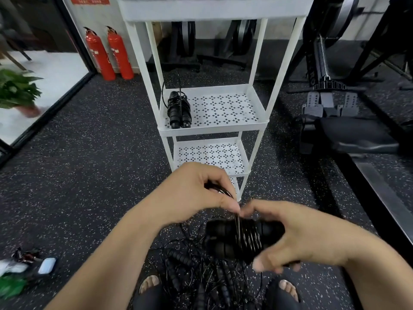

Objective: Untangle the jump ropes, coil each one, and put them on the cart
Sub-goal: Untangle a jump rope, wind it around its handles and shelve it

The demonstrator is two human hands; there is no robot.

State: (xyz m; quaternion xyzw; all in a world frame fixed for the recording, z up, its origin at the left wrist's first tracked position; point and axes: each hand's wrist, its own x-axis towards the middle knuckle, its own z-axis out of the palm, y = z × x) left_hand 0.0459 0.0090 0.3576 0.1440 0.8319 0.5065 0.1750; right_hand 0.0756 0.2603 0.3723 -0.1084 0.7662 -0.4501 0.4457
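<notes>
Lower centre of frame: right hand [297, 240] curls round a pair of black handles [224, 239] held side by side, with several turns of thin cord [238, 222] wound about them. Left hand [196, 191], just above and to the left, pinches that cord between thumb and fingertips, the strand running down onto the wraps. At bottom centre, under the hands, a tangled heap of ropes [196, 274] lies on the speckled floor between the person's feet; mid-frame, the white cart [214, 129] carries one coiled rope [178, 110] at the left side of its middle shelf.
</notes>
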